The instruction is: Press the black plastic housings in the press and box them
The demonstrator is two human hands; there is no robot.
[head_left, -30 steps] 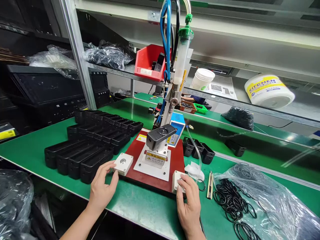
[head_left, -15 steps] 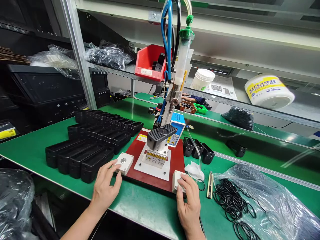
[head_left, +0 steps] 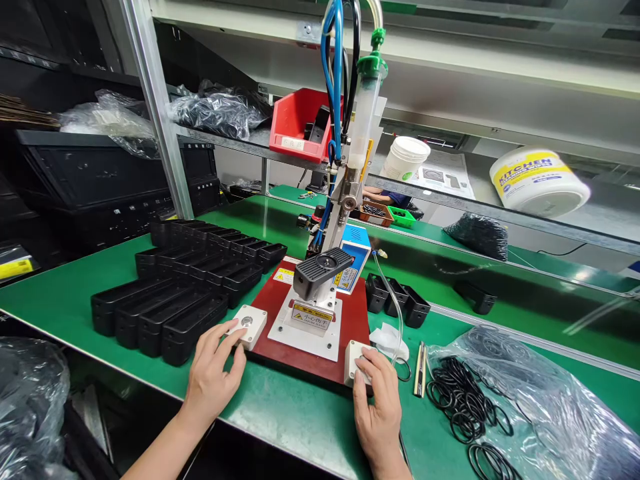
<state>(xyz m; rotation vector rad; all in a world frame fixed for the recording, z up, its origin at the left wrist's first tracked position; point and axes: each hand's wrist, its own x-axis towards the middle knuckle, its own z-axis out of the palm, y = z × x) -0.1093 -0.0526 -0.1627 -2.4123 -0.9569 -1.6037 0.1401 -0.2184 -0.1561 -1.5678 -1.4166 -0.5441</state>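
My left hand (head_left: 214, 370) rests with fingers apart at the left button box (head_left: 253, 325), its fingertips on the near edge beside the round metal button. On the right button box (head_left: 353, 360) lies my right hand (head_left: 377, 403), fingers spread over its top and covering the button. Neither hand holds anything. Between them, on a dark red base plate (head_left: 270, 303), stands a dispensing machine with a clear syringe (head_left: 367, 113). A black ribbed plastic part (head_left: 324, 267) with a round recess sits tilted on the machine's fixture, under the nozzle.
Rows of black plastic housings (head_left: 165, 307) stand on the left of the green bench. Several more housings (head_left: 395, 297) are behind the right box. Black rubber rings (head_left: 457, 393), tweezers (head_left: 420, 370) and a clear plastic bag (head_left: 545, 393) lie at right. A red bin (head_left: 295, 127) is on the shelf.
My left hand's fingers have shifted slightly forward on the left button box. My right hand and the black ribbed part stay where they were.
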